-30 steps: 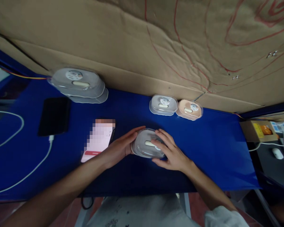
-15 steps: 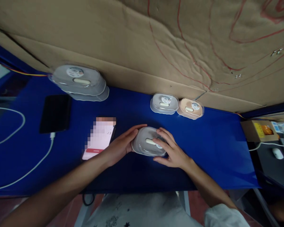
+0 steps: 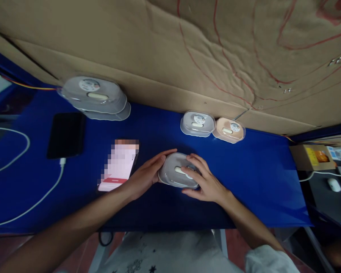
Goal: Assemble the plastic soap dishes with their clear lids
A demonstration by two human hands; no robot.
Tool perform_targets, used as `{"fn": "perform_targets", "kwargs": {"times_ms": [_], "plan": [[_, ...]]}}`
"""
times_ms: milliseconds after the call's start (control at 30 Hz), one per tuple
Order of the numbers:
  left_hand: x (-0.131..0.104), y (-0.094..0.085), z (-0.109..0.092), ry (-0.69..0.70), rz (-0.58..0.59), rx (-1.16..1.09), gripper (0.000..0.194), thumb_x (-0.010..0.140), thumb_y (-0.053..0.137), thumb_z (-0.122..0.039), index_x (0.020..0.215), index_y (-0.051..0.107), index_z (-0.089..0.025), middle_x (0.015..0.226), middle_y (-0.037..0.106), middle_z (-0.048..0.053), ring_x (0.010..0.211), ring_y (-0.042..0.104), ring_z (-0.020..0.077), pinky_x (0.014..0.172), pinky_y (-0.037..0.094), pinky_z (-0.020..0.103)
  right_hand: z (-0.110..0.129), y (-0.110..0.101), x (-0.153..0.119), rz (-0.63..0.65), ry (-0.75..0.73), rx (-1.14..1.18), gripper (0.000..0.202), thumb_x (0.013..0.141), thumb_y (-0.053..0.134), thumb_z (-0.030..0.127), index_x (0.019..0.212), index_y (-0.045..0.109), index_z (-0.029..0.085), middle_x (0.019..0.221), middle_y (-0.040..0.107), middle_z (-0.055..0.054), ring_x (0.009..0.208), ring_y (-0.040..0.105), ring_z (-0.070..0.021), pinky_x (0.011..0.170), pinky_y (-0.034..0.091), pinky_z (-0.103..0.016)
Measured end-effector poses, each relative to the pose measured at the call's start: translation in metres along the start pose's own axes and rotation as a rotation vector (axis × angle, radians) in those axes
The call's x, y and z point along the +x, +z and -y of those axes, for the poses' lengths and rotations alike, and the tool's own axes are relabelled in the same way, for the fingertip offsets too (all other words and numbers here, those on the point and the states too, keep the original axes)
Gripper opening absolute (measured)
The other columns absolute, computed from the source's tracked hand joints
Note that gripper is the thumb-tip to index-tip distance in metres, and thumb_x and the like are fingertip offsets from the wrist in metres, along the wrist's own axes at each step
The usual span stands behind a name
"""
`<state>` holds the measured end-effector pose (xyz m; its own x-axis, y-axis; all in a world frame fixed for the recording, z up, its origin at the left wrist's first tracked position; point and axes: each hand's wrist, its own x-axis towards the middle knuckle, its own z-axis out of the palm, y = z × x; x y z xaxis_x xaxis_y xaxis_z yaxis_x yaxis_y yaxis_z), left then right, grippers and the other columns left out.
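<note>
A grey oval container (image 3: 170,171) with a clear lid, a pale handle piece and a round label sits near the front of the blue table. My left hand (image 3: 147,173) grips its left end, thumb along the side. Over its right part lies my right hand (image 3: 206,180), fingers bent across the lid and partly covering the label, thumb at the near edge. Behind it stand a smaller-looking grey container (image 3: 199,131) and a peach container (image 3: 229,134), side by side.
Stacked grey containers (image 3: 98,104) stand at the back left. A lit phone (image 3: 119,165) lies left of my left hand, and a black device (image 3: 66,134) with a white cable (image 3: 59,178) farther left. Brown paper (image 3: 147,49) rises behind. A cardboard box (image 3: 309,157) is at right.
My right hand has shifted very slightly left on the lid and covers a little more of the label. The container and my left hand look unmoved.
</note>
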<state>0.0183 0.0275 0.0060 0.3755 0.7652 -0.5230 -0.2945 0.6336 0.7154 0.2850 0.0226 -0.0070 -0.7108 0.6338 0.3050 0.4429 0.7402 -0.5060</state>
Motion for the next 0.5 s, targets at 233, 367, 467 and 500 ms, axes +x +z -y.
{"fn": "perform_targets", "kwargs": {"times_ms": [233, 367, 467, 500], "plan": [[-0.003, -0.004, -0.003, -0.042, 0.098, -0.01, 0.06, 0.1, 0.067, -0.06, 0.156, 0.057, -0.039, 0.163, 0.058, 0.005, 0.129, 0.069, 0.0315, 0.091, 0.063, 0.038, 0.009, -0.002, 0.002, -0.008, 0.091, -0.032, 0.07, 0.096, 0.077, 0.044, 0.156, 0.047, 0.029, 0.176, 0.024, -0.018, 0.159, 0.036, -0.0424, 0.12, 0.047, -0.064], [0.001, -0.006, 0.002, -0.01, 0.115, 0.078, 0.068, 0.101, 0.067, -0.056, 0.163, 0.045, -0.037, 0.16, 0.06, 0.009, 0.135, 0.066, 0.0329, 0.105, 0.059, 0.047, 0.007, -0.011, 0.0, 0.024, 0.103, -0.06, 0.064, 0.095, 0.078, 0.043, 0.151, 0.052, 0.027, 0.172, 0.034, -0.017, 0.156, 0.041, -0.0397, 0.12, 0.049, -0.061], [0.004, -0.009, 0.001, 0.195, 0.021, 0.342, 0.055, 0.1, 0.067, -0.05, 0.151, 0.056, -0.031, 0.157, 0.06, 0.011, 0.137, 0.064, 0.0323, 0.114, 0.054, 0.052, -0.001, -0.026, -0.016, 0.061, 0.136, -0.104, 0.064, 0.095, 0.078, 0.042, 0.15, 0.051, 0.024, 0.167, 0.04, -0.019, 0.154, 0.042, -0.0393, 0.12, 0.049, -0.061], [0.004, -0.009, -0.001, 0.264, -0.027, 0.433, 0.049, 0.101, 0.066, -0.049, 0.145, 0.059, -0.029, 0.155, 0.06, 0.011, 0.138, 0.063, 0.032, 0.116, 0.053, 0.053, -0.004, -0.032, -0.026, 0.069, 0.157, -0.118, 0.063, 0.095, 0.078, 0.042, 0.15, 0.05, 0.024, 0.166, 0.042, -0.019, 0.154, 0.042, -0.0392, 0.12, 0.049, -0.061]]}}
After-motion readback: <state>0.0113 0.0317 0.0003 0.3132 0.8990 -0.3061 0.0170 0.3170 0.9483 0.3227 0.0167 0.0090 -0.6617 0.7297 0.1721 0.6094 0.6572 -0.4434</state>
